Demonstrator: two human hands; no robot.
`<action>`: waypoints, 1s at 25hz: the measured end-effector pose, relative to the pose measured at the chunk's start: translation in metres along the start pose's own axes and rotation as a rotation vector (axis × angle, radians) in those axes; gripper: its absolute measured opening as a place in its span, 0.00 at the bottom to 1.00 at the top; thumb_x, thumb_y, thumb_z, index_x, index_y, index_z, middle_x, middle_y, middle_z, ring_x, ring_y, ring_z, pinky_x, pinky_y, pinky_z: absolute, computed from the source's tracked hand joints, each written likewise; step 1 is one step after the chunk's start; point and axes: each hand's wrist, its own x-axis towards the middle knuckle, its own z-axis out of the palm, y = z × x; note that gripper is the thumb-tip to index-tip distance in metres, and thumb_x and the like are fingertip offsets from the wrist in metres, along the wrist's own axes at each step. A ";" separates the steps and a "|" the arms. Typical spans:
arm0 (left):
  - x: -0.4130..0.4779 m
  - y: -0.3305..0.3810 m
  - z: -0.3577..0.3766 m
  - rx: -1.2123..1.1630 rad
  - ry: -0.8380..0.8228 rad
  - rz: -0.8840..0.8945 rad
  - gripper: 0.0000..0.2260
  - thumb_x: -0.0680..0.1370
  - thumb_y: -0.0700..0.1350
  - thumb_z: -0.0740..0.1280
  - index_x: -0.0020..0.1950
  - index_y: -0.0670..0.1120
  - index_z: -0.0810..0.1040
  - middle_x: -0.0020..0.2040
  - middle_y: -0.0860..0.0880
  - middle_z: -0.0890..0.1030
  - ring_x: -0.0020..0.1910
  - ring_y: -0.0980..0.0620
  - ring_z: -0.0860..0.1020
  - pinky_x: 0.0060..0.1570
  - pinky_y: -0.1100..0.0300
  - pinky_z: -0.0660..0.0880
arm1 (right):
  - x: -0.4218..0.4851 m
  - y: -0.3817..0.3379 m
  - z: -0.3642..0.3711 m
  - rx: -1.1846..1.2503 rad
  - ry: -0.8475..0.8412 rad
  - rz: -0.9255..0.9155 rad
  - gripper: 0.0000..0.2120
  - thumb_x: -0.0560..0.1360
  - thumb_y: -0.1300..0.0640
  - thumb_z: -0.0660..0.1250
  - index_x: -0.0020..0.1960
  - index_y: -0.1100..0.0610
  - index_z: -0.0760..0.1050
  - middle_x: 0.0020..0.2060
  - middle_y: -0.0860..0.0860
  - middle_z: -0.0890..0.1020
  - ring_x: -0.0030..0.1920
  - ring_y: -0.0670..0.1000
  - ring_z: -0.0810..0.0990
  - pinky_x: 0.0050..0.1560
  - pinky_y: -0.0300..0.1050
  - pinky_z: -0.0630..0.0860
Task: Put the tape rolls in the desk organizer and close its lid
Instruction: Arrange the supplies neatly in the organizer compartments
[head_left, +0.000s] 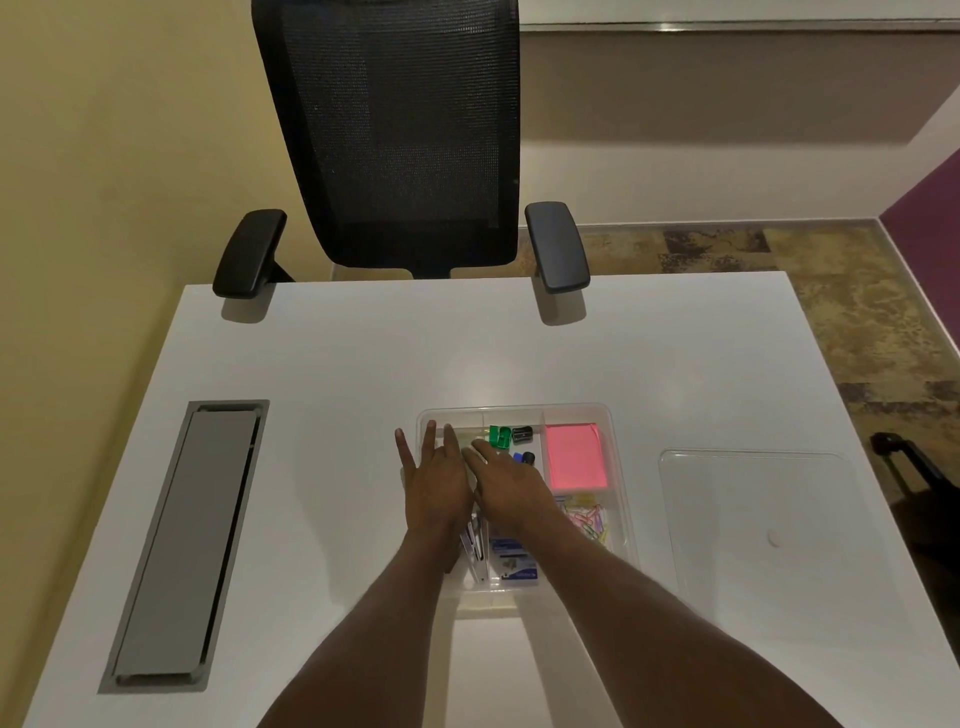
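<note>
A clear plastic desk organizer (582, 410) sits on the white desk, its compartments holding pink sticky notes (575, 456), coloured paper clips (589, 519), sharpeners and a blue staple box. Its clear lid (753, 514) lies flat on the desk to the right, apart from it. My left hand (434, 480) is spread flat over the organizer's left edge, fingers apart. My right hand (506, 480) rests over the left-middle compartments, fingers reaching down and forward; what lies under it is hidden. No tape roll shows clearly; both hands cover that part.
A grey cable hatch (192, 540) is set in the desk at the left. A black mesh office chair (405, 135) stands behind the far edge, its armrests over the desk. A dark bag (904, 462) stands on the floor at the right.
</note>
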 end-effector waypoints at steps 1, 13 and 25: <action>0.001 0.000 0.001 -0.023 -0.021 -0.003 0.33 0.85 0.55 0.58 0.84 0.43 0.50 0.85 0.44 0.51 0.85 0.45 0.41 0.78 0.31 0.38 | 0.000 0.000 0.000 -0.002 -0.010 0.003 0.37 0.77 0.54 0.72 0.80 0.55 0.57 0.80 0.56 0.61 0.72 0.60 0.72 0.64 0.58 0.78; -0.006 -0.004 0.003 -0.088 0.091 -0.028 0.26 0.82 0.54 0.62 0.78 0.45 0.66 0.78 0.47 0.71 0.81 0.47 0.61 0.78 0.35 0.31 | 0.003 -0.003 -0.003 -0.074 -0.021 -0.010 0.34 0.80 0.52 0.67 0.80 0.55 0.55 0.80 0.54 0.60 0.70 0.61 0.73 0.61 0.59 0.78; -0.002 -0.009 0.009 -0.116 0.013 -0.015 0.37 0.80 0.56 0.67 0.84 0.49 0.54 0.85 0.49 0.55 0.85 0.49 0.45 0.76 0.27 0.33 | 0.001 -0.002 -0.009 -0.017 0.016 0.003 0.38 0.79 0.55 0.69 0.82 0.58 0.51 0.82 0.55 0.55 0.68 0.60 0.75 0.60 0.57 0.79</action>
